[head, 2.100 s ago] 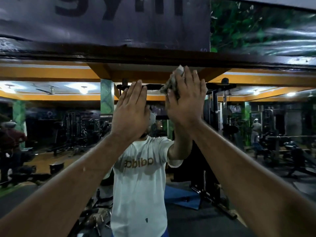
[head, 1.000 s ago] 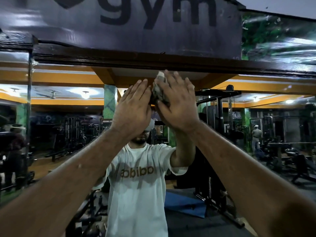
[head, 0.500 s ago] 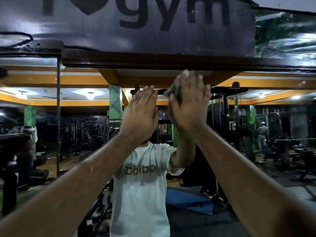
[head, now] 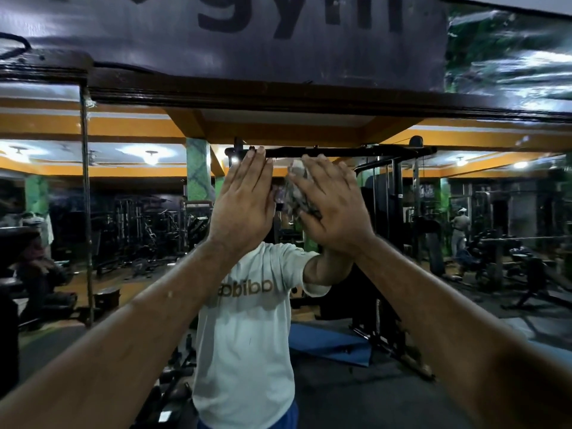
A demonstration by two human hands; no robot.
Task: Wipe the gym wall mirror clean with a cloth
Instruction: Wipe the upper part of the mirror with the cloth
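so we've got both arms up in front of the mirror (head: 464, 243), hands raised to about head height of our own reflection. our left hand (head: 244, 205) is flat, fingers straight and held together, palm toward the glass, holding nothing. can't really tell if the palm is actually touching the mirror or just sitting close to it.

our right hand (head: 331, 209) is just beside it, fingers spread and laid over the cloth (head: 294, 193), pushing it against the glass. the cloth is a crumpled greyish wad, mostly hidden behind the hand, poking out by the fingertips and between the two hands. it sits on the upper middle part of the mirror, below the dark wooden frame (head: 278, 97) that runs along the top.

above that frame there's a dark banner (head: 216, 41) with big letters, partly cut off at the top of the view, and a glossy green leafy panel (head: 510, 57) off to the right of it.

in the reflection we see our white t-shirt (head: 247, 335) with brown lettering, a blue mat (head: 328, 345) on the floor behind us, black weight machines, a cable rack (head: 387, 212), green pillars, orange ceiling beams and a few ceiling lights. another person (head: 461, 230) stands far back on the right. a vertical seam (head: 85, 196) splits the mirror panels on the left.
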